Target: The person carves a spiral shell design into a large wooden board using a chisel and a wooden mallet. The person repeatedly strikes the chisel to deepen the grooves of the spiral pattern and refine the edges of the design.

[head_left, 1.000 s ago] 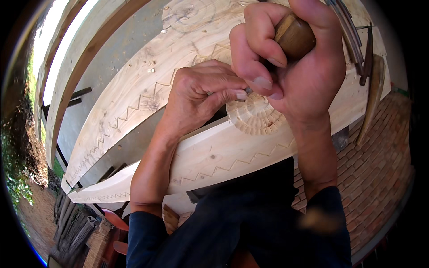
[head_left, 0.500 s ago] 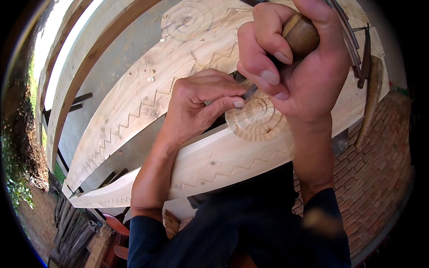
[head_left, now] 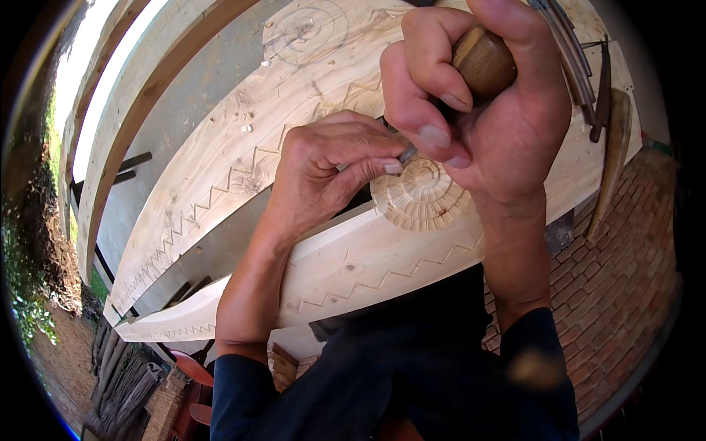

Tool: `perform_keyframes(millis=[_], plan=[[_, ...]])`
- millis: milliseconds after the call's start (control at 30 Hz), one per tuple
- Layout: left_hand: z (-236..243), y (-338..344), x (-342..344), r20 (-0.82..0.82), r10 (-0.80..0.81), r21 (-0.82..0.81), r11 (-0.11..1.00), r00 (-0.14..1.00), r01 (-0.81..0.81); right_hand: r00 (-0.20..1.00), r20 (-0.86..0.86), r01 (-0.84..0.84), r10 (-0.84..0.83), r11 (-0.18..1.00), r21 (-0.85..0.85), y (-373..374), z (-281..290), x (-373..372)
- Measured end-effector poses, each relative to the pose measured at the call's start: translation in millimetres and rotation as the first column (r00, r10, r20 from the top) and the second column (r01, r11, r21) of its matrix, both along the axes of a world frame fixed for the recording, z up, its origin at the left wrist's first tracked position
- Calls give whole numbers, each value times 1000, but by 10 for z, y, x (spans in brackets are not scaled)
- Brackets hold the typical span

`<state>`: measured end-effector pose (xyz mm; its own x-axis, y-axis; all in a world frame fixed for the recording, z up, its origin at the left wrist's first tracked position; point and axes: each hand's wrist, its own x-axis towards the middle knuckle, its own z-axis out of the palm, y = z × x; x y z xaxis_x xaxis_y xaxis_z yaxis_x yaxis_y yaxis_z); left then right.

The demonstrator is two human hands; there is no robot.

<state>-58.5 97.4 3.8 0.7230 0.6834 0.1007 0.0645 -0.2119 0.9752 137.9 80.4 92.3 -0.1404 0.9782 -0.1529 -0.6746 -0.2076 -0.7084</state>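
My right hand (head_left: 507, 125) is wrapped round the rounded wooden handle (head_left: 484, 65) of a carving chisel, held high above the work. Lower down, my left hand (head_left: 331, 162) pinches the chisel's dark metal blade (head_left: 407, 153) between thumb and fingers. The tip lies close to a carved spiral rosette (head_left: 423, 192) with ribbed rings; my hands partly cover its upper edge, and the exact contact is hidden. This rosette is cut into a pale, curved wooden board (head_left: 353, 268) bearing a zigzag line.
Beyond lies a second strip of pale wood (head_left: 213, 173) with a zigzag line, wood chips and a pencilled circle design (head_left: 305, 31). More metal tools (head_left: 573, 55) and a wooden mallet-like piece (head_left: 612, 162) rest at the right. Brick paving (head_left: 610, 294) lies below; curved beams (head_left: 140, 110) rise left.
My right hand and the chisel handle have shifted slightly left. The left hand keeps nearly the same place beside the rosette.
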Motion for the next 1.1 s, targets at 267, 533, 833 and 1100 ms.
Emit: perform_keyframes(millis=[267, 533, 833, 1100], plan=[[36, -2, -24, 7, 1, -37, 999, 1000, -1, 998, -2, -62, 62, 994, -85, -1, 41, -67], [23, -5, -22, 64, 13, -105, 994, 998, -6, 999, 41, 16, -21, 994, 109, -84, -85, -80], [362, -919, -127, -117, 234, 651, 752, 965, -103, 936, 218, 48, -277, 713, 700, -1134, -54, -322], [140, -1330, -101, -58, 267, 661, 733, 962, -163, 841, 492, -197, -224, 721, 665, -1650, -104, -209]])
